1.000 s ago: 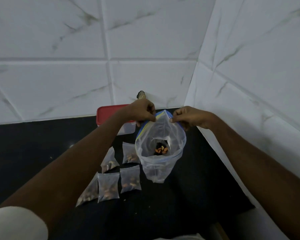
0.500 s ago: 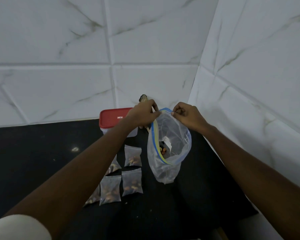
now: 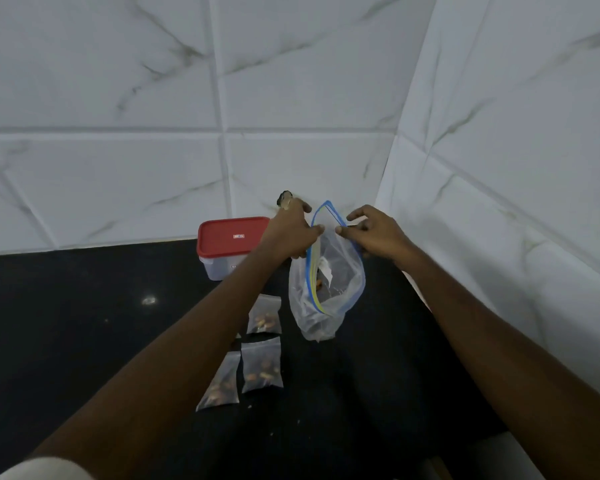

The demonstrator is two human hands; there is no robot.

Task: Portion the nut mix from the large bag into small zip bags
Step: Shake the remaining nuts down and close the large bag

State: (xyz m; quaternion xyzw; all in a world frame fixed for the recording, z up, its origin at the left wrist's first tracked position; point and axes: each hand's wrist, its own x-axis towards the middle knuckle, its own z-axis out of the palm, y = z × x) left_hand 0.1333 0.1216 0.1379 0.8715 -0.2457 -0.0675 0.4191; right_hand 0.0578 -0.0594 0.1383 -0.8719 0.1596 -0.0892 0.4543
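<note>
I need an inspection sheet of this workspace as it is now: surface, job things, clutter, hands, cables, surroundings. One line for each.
Surface: dark counter, a few crumbs near the small bags.
Job's things: large bag held up, mouth open, few nuts left inside; three filled small zip bags lying flat in view, others possibly hidden by the left arm.
Clutter: red-lidded container by the wall.
Hands: left hand and right hand each pinch the bag's rim.
Cables: nothing seen.
Surroundings: white marbled wall tiles, corner on the right.
</note>
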